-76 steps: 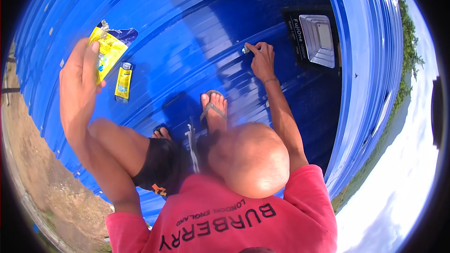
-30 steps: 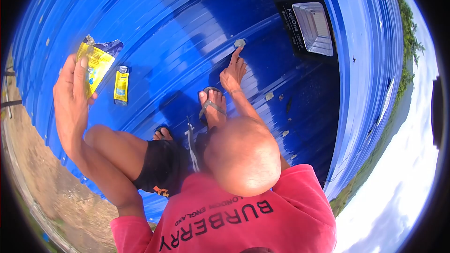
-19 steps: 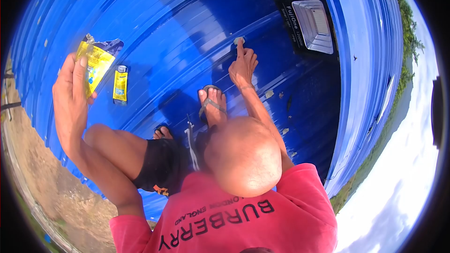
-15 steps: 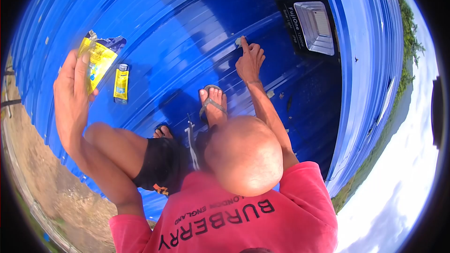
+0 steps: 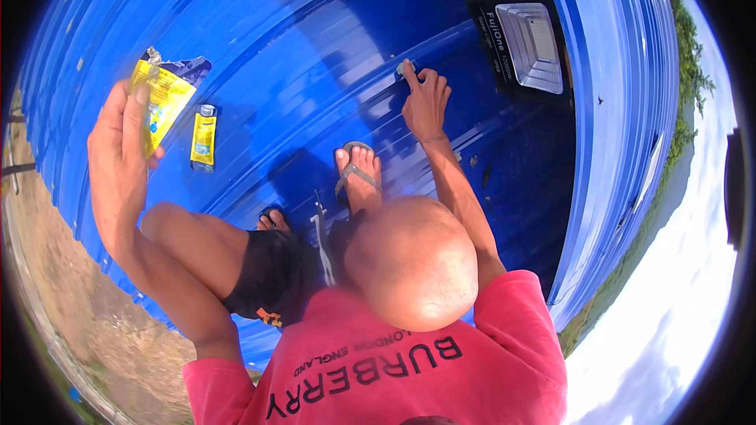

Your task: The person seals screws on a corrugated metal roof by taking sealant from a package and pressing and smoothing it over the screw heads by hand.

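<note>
On the left, my left hand (image 5: 120,138) holds a torn yellow packet (image 5: 169,98) between thumb and fingers. Grey material shows at the packet's top corner, and a dark blue flap sticks out behind it. A yellow tube with a dark cap (image 5: 204,138) lies on the blue ribbed metal sheet (image 5: 260,71), just right of that packet. My right hand (image 5: 428,102) is farther right, its index finger stretched out and touching a pale grey patch (image 5: 402,69) on the sheet. The other fingers of that hand are loosely curled and hold nothing visible.
A solar light (image 5: 529,47) in a black housing sits at the upper right, near the raised blue sheet edge (image 5: 598,134). Sandalled feet (image 5: 362,177) stand on the metal below the centre. Small flakes (image 5: 474,160) lie right of my right forearm. Bare ground shows at lower left.
My right hand has shifted slightly right, with its fingertip still at the grey patch. My left hand and the packet have barely moved.
</note>
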Demonstrator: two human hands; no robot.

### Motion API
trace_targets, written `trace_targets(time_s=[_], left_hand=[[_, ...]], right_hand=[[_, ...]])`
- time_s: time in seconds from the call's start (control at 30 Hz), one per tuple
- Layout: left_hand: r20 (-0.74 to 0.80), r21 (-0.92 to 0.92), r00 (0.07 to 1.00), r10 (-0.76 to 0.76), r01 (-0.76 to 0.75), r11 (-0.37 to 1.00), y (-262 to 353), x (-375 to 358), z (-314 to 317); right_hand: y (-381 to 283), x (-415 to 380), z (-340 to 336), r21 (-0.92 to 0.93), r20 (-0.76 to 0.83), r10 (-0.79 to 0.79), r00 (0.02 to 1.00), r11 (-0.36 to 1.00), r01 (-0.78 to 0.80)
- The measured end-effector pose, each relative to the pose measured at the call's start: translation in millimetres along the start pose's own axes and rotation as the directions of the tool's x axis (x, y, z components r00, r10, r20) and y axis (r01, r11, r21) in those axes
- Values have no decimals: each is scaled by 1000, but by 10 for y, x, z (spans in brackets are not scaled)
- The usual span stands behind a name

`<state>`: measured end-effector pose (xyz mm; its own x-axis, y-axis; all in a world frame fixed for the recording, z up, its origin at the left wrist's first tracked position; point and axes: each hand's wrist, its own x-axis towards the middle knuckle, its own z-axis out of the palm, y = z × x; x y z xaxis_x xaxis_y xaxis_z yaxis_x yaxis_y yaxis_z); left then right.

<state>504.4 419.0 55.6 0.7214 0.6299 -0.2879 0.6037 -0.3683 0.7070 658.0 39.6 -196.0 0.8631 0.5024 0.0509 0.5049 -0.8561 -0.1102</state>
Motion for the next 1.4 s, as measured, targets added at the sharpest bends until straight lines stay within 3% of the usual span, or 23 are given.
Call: trace_targets(time_s=[0.33,0.6,0.7,0.9,1.0,1.23,1.4], left_hand=[[-37,-11,999,-9,8,1000,28,-25,-19],[-28,1,999,-17,17,1000,21,-39,-39],[-50,-19,999,-16,15,1000,-4,-18,-4],[-28,-35,999,-18,17,999,-32,-14,-36],[-17,-30,1000,0,-1,1000,-63,-22,-61],[-16,-21,1000,2,-3,1000,-25,-13,-32],[19,2,1000,1,-1,1000,-4,6,-8]], right_hand=[[3,-38,56,-66,49,-123,991,990,126],[-42,-336,46,-88,119,-5,993,996,16],[-50,-219,15,-78,41,-29,999,996,32],[116,7,14,-138,50,-76,996,987,83],[180,-27,49,-111,110,-35,993,993,48],[-182,-306,211,179,219,267,938,935,-307],[-436,-320,289,172,248,302,920,921,-349]])
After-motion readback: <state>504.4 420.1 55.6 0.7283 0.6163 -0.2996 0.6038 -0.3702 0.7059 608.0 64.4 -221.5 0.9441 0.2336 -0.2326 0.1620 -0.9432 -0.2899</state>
